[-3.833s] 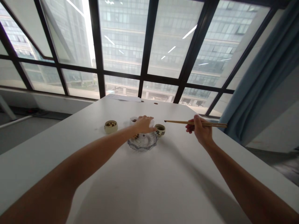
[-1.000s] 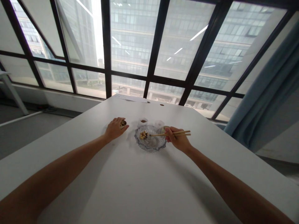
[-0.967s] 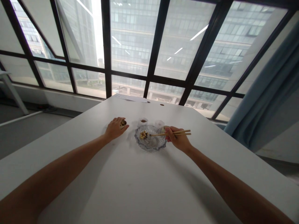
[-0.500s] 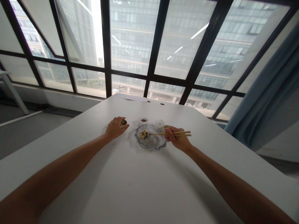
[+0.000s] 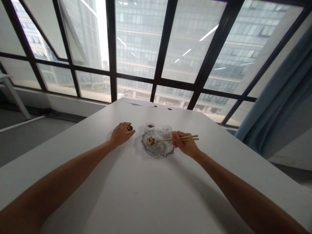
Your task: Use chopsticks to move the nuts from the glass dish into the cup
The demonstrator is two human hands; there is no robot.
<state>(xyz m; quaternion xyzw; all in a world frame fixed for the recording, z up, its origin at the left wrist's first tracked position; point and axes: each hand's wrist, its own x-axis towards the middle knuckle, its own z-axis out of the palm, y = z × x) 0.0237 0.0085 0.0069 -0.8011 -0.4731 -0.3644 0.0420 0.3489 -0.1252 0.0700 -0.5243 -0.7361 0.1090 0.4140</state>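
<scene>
My right hand [image 5: 184, 143] is closed around a pair of wooden chopsticks [image 5: 191, 137], which point left over a clear glass dish [image 5: 159, 153] with a wavy rim. Their tips are close to a small heap of pale and dark bits [image 5: 150, 140] at the dish's left side; whether they pinch a piece is too small to tell. To the left of the dish, my left hand [image 5: 120, 133] curls around a small cup [image 5: 129, 132] with brownish pieces in it. Its fingers hide most of that cup.
Behind the dish stand a small white cup [image 5: 149, 127] with dark contents and another whitish cup [image 5: 167, 128]. A further pale rim shows partly behind my right hand. Paper [image 5: 137, 102] lies at the white table's [image 5: 136, 195] far end, by the windows. A blue curtain [image 5: 273, 107] hangs right.
The chopstick tips have shifted slightly right, and their rear ends sit a little higher. My left hand remains around the small cup.
</scene>
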